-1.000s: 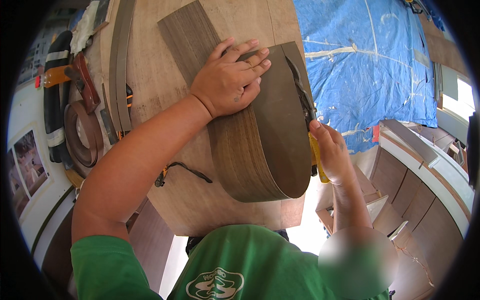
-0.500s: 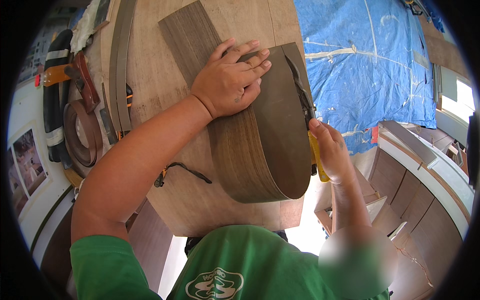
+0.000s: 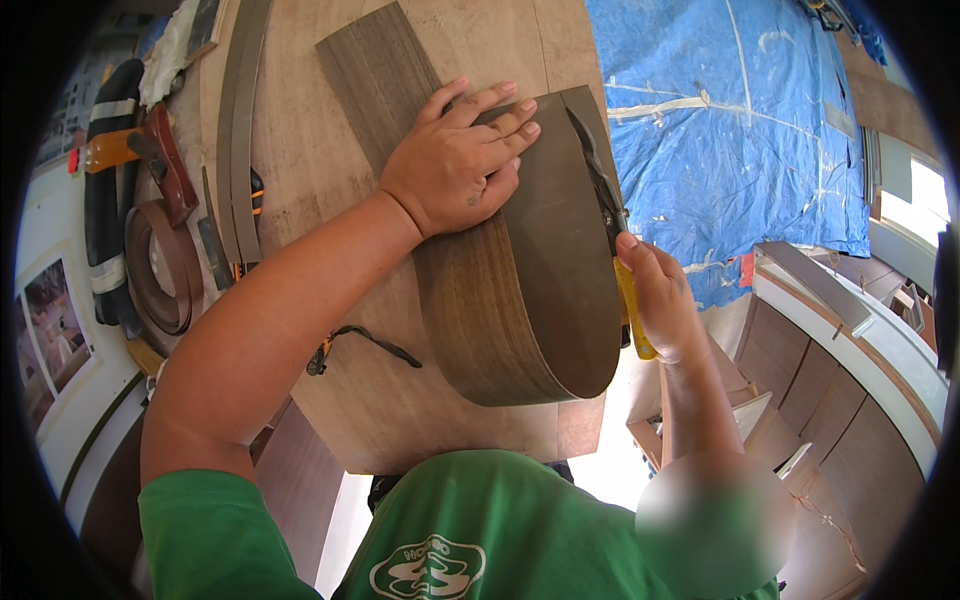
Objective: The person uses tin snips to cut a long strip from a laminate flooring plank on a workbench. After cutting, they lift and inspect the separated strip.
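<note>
A wood-grain laminate strip [image 3: 470, 310] lies across the board in front of me. Its near part curls up in a loop and folds back on itself, showing a plain grey-brown underside [image 3: 560, 260]. My left hand [image 3: 455, 165] lies on the folded-over part with its fingers spread, pressing it down. At the strip's right side, my right hand [image 3: 660, 300] is closed around yellow-handled snips [image 3: 630, 300]. Their dark blades point away from me along the right edge of the folded-over part. Whether the blades are apart is hard to make out.
The wooden board [image 3: 370, 430] bears the work. At its left lie long narrow strips [image 3: 238, 130], a handsaw [image 3: 170, 165] and a coiled brown band [image 3: 165, 270]. A dark-tipped tool [image 3: 375, 345] lies nearer me. Blue sheeting [image 3: 740, 150] spreads at the right, cabinet panels [image 3: 820, 380] below it.
Hardly anything differs. My right hand and the snips have shifted very slightly away from me and left; my left hand keeps its place on the strip.
</note>
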Available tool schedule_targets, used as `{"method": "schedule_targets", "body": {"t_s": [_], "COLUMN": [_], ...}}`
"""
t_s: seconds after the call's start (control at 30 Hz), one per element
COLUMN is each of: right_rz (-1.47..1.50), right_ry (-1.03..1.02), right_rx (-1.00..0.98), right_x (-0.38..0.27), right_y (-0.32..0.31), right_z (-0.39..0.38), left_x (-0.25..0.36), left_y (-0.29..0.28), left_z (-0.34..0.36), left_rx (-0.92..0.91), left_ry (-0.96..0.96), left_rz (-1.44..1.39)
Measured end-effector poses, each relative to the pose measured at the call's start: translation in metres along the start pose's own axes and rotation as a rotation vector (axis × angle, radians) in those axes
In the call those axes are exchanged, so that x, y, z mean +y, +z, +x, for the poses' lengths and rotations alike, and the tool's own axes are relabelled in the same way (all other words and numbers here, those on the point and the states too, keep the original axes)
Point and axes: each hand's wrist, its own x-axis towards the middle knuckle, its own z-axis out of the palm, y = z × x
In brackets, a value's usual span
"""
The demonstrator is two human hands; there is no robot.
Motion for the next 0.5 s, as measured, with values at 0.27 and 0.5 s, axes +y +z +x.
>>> {"method": "schedule_targets", "body": {"t_s": [0.27, 0.5], "right_rz": [-0.033, -0.008], "right_ry": [0.006, 0.010], "right_rx": [0.002, -0.001], "right_x": [0.0020, -0.0026], "right_y": [-0.0005, -0.0001], "right_z": [0.0021, 0.0036], "left_x": [-0.0018, -0.0019], "left_y": [0.0021, 0.0025], "left_z": [0.0000, -0.0005], "left_rx": [0.011, 0.010], "left_ry": [0.001, -0.002], "left_rz": [0.053, 0.046]}}
